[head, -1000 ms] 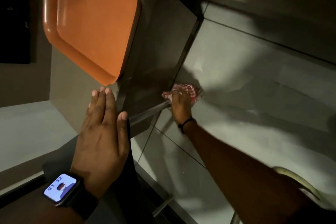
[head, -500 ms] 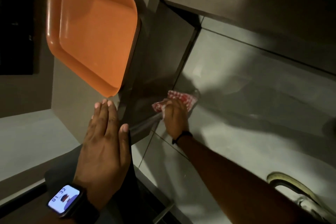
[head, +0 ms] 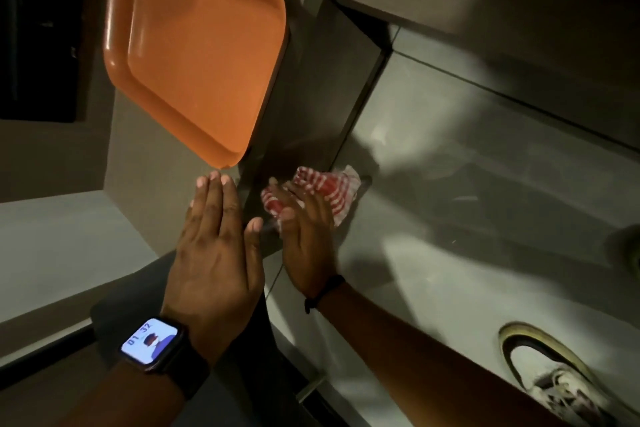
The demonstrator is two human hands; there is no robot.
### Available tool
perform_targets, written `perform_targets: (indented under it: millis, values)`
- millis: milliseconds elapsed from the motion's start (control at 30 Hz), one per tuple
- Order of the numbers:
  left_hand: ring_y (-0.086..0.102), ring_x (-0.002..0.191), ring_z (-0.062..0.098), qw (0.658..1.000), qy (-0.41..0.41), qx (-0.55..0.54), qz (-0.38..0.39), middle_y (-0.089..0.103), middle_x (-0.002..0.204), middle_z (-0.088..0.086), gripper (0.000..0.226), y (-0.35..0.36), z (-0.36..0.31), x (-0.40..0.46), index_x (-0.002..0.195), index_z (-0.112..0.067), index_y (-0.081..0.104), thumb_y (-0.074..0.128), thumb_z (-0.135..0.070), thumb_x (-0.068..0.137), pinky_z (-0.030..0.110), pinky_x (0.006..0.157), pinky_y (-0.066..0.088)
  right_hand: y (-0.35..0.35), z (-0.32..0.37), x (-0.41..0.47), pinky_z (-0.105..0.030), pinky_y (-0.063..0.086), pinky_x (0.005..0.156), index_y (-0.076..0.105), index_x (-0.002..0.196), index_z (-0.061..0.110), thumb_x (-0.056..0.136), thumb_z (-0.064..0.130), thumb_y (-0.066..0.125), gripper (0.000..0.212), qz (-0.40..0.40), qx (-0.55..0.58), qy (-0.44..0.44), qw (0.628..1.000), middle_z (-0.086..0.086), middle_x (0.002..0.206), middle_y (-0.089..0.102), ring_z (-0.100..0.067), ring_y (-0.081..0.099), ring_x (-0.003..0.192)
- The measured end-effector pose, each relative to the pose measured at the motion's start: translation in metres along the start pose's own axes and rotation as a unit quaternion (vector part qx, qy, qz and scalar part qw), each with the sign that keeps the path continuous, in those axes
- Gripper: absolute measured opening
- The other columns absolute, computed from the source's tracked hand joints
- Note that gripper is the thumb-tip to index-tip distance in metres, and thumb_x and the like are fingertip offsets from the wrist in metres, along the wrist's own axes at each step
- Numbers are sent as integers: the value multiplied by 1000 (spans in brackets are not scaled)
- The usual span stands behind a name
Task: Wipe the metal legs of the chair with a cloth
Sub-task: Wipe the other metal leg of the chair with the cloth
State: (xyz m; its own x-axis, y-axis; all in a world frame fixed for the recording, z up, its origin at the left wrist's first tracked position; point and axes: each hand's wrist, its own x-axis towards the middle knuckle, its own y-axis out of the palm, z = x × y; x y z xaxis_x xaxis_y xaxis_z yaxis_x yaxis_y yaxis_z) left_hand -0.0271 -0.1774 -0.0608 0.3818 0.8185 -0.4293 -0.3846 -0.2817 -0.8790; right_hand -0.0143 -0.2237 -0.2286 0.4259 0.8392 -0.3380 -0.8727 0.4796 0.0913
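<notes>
Two bare hands, one cloth and one orange plastic chair seat (head: 194,52) were in view. The left hand (head: 216,246), wearing one lit smartwatch (head: 152,341), lay flat and open against a dark surface, its grip released. The right hand (head: 304,236), with one black wristband (head: 323,293), clasped the red-and-white checked cloth (head: 325,189) just beside the left. Since half a second earlier, the right hand and cloth had drawn nearer the left. One white sneaker (head: 550,381) stood on the grey tiled floor (head: 485,184). The metal leg could not be made out clearly.
</notes>
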Motion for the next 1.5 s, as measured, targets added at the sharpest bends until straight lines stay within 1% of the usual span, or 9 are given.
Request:
perform_targets:
  millis: [133,467,667,833,933,1033,1300,1400,1500]
  values:
    - [-7,158,14,1000,-3,8,-1,6,172,10,70,2,-1,1,162,-11,8,17,-49,103,34,128,2,-1,-6,9,-51,23,139,53,162,34,115,45,16,61,37,-63,-50,996,3,171,53,-18,39,165]
    - [10,158,22,999,-8,29,-30,25,168,14,68,5,-2,0,159,-7,24,30,-46,103,40,127,13,-25,-68,53,-46,37,135,74,137,0,106,31,42,54,41,42,169,984,-21,151,68,-37,57,148]
    - [15,158,27,1000,-28,5,-14,30,166,18,67,0,-8,-1,157,-6,29,28,-45,102,45,129,16,1,2,1,-52,46,118,81,124,13,116,41,30,59,28,-53,-57,997,-10,130,79,-35,67,129]
    - [26,154,28,999,-32,-10,0,39,161,17,59,-3,-10,-1,156,-9,32,36,-39,105,45,128,20,7,-11,4,-45,43,114,80,124,21,115,40,28,56,6,-54,-96,994,-8,128,79,-33,68,124]
    - [38,146,30,1000,-23,-3,-12,47,154,17,54,-3,-5,0,152,-8,38,37,-36,105,46,123,30,-3,-53,32,-43,36,132,76,132,3,110,24,42,46,10,-16,48,999,-18,148,71,-33,59,143]
    - [45,138,32,1000,-10,-1,-23,53,147,18,54,-2,-7,-1,148,-5,43,34,-37,104,44,118,35,-25,-73,59,-50,36,135,75,132,-6,99,35,37,65,17,83,180,980,-25,148,70,-41,59,147]
    - [43,141,37,1000,-23,-1,-7,49,150,24,51,-6,-10,-1,150,-1,41,40,-26,105,50,121,32,20,21,-8,-48,55,104,75,117,26,121,41,26,51,-66,70,-124,988,5,118,76,-25,71,114]
    - [40,144,36,1000,-26,6,-2,47,153,23,52,-5,-11,-1,151,-2,39,39,-27,105,48,123,29,17,8,-2,-51,54,107,80,112,18,120,41,27,58,-60,53,-124,989,-8,116,82,-34,74,114]
    - [41,143,35,999,-28,17,-14,48,153,22,52,-3,-11,0,151,-3,40,37,-29,106,47,123,29,5,-38,34,-36,36,133,86,115,15,114,17,51,35,15,-59,-28,998,-12,138,78,-30,64,142]
